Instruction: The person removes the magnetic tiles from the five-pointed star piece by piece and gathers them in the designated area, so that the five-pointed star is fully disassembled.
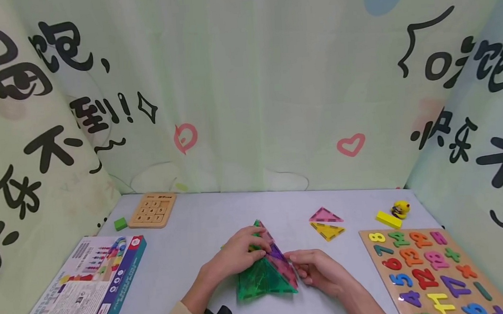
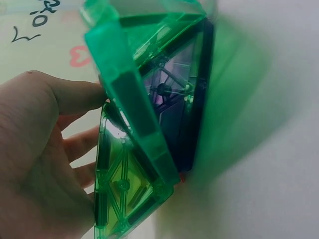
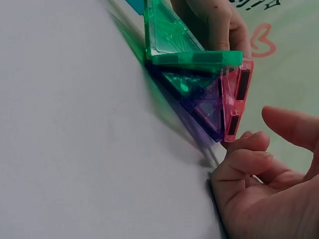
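My left hand [image 1: 237, 252] grips the upper part of a standing structure of translucent magnetic tiles [image 1: 262, 276]. Green, purple and pink triangles make up its sides. In the left wrist view the thumb and fingertips lie along a green tile edge [image 2: 130, 99], behind a yellow-green tile [image 2: 124, 184]. On the other side, my right hand [image 1: 321, 269] is at the structure's right edge. The right wrist view has its curled fingers right at the tip of a pink tile [image 3: 238, 102], with the thumb raised apart from the tile.
Pink [image 1: 324, 215] and yellow [image 1: 328, 230] triangle tiles lie behind. At right are a number puzzle board [image 1: 416, 262], a yellow block [image 1: 388, 219] and a small yellow figure [image 1: 401, 209]. A box [image 1: 83, 284], wooden number board [image 1: 153, 210] and green block [image 1: 120, 224] sit left.
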`<state>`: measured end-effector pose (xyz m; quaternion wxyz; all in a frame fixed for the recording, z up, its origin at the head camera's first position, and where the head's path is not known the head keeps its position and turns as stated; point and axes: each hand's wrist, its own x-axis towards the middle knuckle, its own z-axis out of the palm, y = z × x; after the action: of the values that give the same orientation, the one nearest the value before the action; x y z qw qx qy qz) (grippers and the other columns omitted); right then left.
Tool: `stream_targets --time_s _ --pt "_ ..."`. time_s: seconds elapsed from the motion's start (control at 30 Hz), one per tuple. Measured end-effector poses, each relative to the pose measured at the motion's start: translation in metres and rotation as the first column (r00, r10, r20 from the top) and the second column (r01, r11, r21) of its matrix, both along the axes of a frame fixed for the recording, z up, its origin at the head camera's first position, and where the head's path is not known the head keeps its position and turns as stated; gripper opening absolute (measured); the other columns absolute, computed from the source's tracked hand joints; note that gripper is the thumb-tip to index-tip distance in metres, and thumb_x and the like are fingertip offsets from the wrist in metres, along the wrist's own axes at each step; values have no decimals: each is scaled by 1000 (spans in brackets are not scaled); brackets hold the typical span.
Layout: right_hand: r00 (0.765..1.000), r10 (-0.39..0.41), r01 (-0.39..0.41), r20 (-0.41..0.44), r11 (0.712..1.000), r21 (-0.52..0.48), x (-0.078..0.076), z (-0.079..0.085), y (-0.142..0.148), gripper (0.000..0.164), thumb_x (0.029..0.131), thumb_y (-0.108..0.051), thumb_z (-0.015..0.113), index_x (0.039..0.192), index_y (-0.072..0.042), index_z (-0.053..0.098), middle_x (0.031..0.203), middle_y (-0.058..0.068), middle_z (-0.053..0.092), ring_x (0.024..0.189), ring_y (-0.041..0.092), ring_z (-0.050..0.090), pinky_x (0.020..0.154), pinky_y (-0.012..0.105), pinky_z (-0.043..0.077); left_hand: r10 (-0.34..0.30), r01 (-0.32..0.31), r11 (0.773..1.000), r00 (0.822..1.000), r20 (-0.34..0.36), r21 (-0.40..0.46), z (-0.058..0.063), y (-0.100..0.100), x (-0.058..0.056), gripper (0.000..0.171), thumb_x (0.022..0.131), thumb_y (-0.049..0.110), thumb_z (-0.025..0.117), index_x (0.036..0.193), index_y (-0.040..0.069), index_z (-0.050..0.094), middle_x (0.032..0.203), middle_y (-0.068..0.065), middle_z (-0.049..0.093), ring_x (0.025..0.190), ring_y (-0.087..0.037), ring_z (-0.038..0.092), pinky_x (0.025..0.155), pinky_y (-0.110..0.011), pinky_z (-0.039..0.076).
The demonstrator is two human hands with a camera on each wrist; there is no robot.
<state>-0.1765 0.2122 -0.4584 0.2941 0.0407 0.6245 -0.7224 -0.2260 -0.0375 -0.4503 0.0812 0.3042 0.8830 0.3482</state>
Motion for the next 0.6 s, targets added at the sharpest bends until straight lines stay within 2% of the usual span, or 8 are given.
stream_targets --time_s 0.13,0.23,0.4,0.6 --pt "999 -51 51 -14 998 -22 -1 -1 -5 47 98 -22 59 137 4 54 86 -6 65 69 6 50 58 18 39 20 -20 1000 1000 -7 6 1 -2 0 14 96 20 65 96 28 76 149 -2 50 145 -29 38 117 -56 32" --pt "994 -102 102 -27 995 -3 -2 0 -11 43 97 -23 61 133 1 57 95 -5 69 68 6 54 58 18 42 17 -18 1000 999 -27 -3 1 -3 1 12 95 20 66 95 27 76 148 -2 52 144 -28 39 117 -55 33" --pt "976 -198 202 -88 978 45 -8 -2 -22 31 94 -21 67 116 1 63 82 -4 64 63 8 53 55 18 44 7 -6 1000 999 -45 2 1 -3 -1 11 95 20 66 93 26 75 146 -2 54 143 -26 40 117 -53 34" --pt "933 -336 349 -127 933 90 -10 -2 -30 20 90 -6 68 108 1 63 77 -1 65 67 12 58 59 21 49 5 -6 1000 999 -53 -4 0 -2 -2 8 95 22 67 94 25 75 145 0 55 142 -22 43 117 -50 36"
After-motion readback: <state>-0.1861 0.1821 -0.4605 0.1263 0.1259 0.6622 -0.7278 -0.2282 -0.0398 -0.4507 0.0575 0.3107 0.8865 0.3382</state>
